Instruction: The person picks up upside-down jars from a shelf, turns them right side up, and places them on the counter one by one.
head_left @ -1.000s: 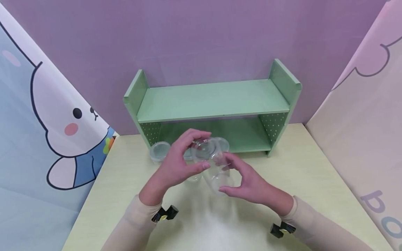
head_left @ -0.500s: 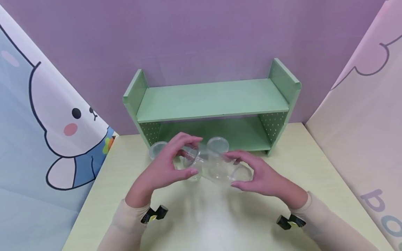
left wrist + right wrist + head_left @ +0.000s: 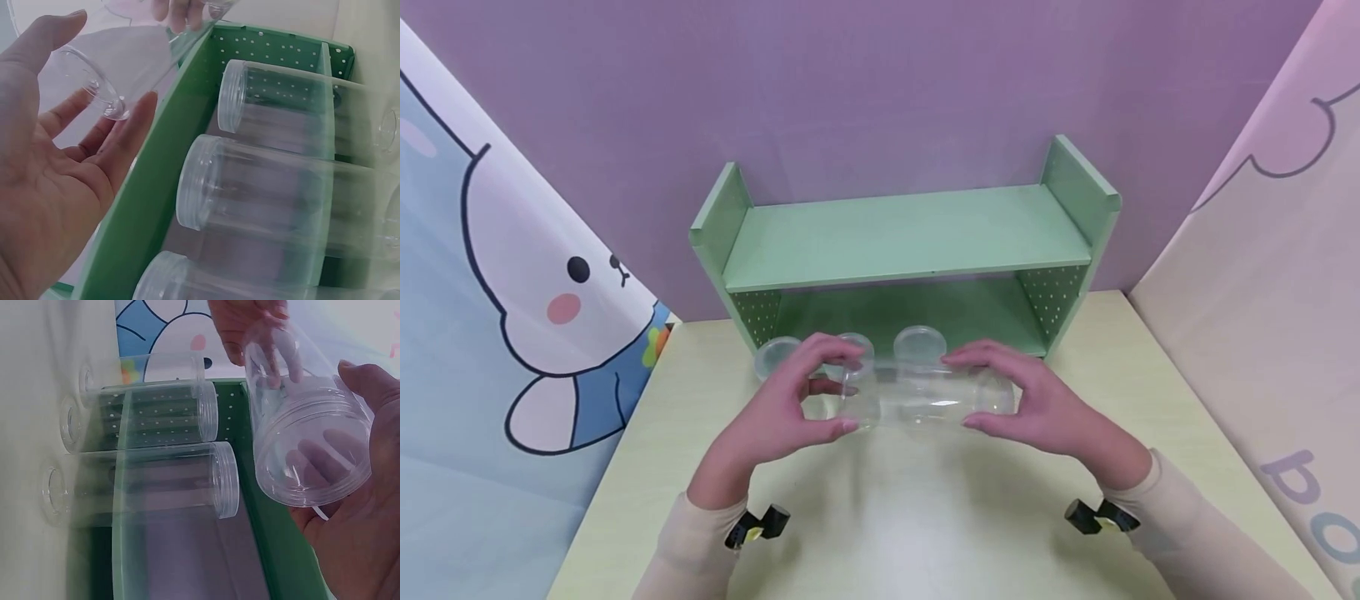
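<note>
A clear plastic jar (image 3: 943, 403) lies sideways in the air between my two hands, above the table. My left hand (image 3: 775, 417) grips its left end, thumb below and fingers above in the head view; the left wrist view shows the indented base (image 3: 94, 81) there. My right hand (image 3: 1048, 408) holds the other end, which has a wide ridged rim (image 3: 312, 456) in the right wrist view. The jar looks empty. Behind it stand three similar clear jars with lids, a left one (image 3: 777, 358), a middle one (image 3: 857, 350) and a right one (image 3: 920, 343), partly hidden.
A green two-level shelf (image 3: 910, 242) stands at the back of the pale table (image 3: 910, 525), with the three jars along its front. A purple backdrop (image 3: 895, 92) rises behind. Printed cloths hang at the left (image 3: 557, 250) and right (image 3: 1262, 292).
The held jar has turned from a steep tilt to lying level, its right end swinging rightward and up. My hands have moved farther apart. The three standing jars have stayed put.
</note>
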Demonstrator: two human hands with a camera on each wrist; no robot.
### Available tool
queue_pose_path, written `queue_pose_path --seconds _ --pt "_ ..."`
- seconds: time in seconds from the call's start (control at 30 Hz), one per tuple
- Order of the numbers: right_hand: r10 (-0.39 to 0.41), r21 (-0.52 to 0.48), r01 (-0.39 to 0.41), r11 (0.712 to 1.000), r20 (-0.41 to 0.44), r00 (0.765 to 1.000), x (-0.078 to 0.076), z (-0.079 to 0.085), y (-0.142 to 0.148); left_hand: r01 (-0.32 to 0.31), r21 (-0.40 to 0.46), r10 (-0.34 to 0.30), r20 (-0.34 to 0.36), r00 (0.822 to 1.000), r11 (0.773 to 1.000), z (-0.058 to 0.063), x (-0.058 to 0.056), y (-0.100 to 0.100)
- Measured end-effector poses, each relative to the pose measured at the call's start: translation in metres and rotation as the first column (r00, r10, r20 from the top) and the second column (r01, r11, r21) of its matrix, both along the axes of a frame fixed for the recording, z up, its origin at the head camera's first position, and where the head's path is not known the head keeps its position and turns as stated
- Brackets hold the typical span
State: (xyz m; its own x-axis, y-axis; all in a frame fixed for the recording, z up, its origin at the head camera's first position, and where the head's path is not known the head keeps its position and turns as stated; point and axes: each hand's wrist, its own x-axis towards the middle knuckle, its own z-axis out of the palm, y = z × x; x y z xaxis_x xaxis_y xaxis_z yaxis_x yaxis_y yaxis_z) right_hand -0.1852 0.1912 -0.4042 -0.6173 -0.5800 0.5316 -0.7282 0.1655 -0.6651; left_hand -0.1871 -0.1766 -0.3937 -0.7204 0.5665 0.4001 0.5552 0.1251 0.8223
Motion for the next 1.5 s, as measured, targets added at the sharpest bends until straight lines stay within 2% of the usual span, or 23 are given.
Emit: queue_pose_path --seconds 0.17,0.4,0.6,0.8,0.93,1.03,1.17,1.4,1.5 --pt "-0.037 -0.013 0.036 0.999 -0.040 0.999 -0.003 0.002 0.005 -0.016 0.069 0.016 0.009 1.000 0.997 -0.005 -0.002 -0.004" --pt "-0.073 -0.044 0.072 0.996 -0.017 0.997 -0.006 0.002 0.012 -0.015 0.148 0.012 0.023 1.000 0.989 -0.007 -0.007 -0.009" --pt "-0.052 -0.102 0.049 0.994 -0.025 0.998 -0.011 0.000 0.015 -0.005 0.203 -0.001 0.029 1.000 0.979 -0.011 -0.009 -0.008" --pt "-0.024 -0.151 0.019 0.988 -0.029 0.999 -0.013 -0.002 0.017 -0.012 0.208 0.003 0.046 0.999 0.978 -0.012 -0.009 -0.005" --pt "0.023 -0.213 -0.033 0.976 -0.050 0.999 -0.014 -0.001 0.017 -0.037 0.155 0.030 0.042 0.999 0.987 -0.012 -0.008 -0.003" --pt "0.057 -0.267 -0.068 0.961 -0.047 0.997 -0.015 0.000 0.017 -0.069 0.073 0.067 0.025 0.997 0.995 -0.012 -0.006 0.000" --pt "0.081 -0.336 -0.086 0.938 -0.028 0.996 -0.015 0.003 0.018 -0.098 -0.035 0.098 0.000 0.995 0.995 -0.013 -0.005 0.005" --pt "0.110 -0.463 -0.104 0.880 -0.015 0.994 -0.014 0.008 0.012 -0.083 -0.159 0.082 -0.012 0.997 0.984 -0.017 0.002 0.015" --pt "0.100 -0.486 -0.085 0.870 0.005 0.995 -0.013 0.010 0.008 -0.066 -0.206 0.070 0.014 0.997 0.976 -0.022 0.006 0.020"
